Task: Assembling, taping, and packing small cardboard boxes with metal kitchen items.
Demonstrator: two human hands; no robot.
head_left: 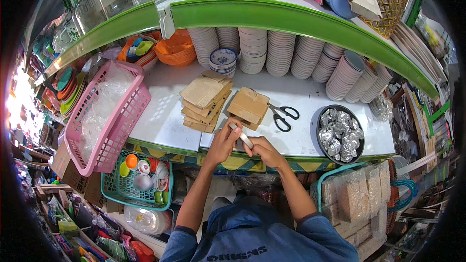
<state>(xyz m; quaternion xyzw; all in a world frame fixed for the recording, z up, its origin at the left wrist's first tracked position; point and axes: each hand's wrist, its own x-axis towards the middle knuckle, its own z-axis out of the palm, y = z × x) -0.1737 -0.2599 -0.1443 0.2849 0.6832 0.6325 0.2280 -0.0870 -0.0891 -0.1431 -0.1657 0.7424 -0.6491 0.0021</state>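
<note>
Both hands hold a roll of clear-whitish tape (242, 137) just above the front edge of the white shelf. My left hand (222, 144) is closed round its upper left side. My right hand (266, 152) pinches its lower right end. Directly beyond the hands lies a small stack of folded brown cardboard (248, 103). Black-handled scissors (283, 118) rest beside it, their blades partly hidden by the cardboard. Left of them is a larger pile of flat cardboard pieces (206, 96).
A pink basket (83, 162) holding clear plastic stands left. A dark round pan (316, 133) of silvery foil-like moulds sits right. Stacked bowls (280, 53) line the back under a green-edged shelf (272, 9). Below are a teal basket (141, 203) and wrapped brown blocks (353, 204).
</note>
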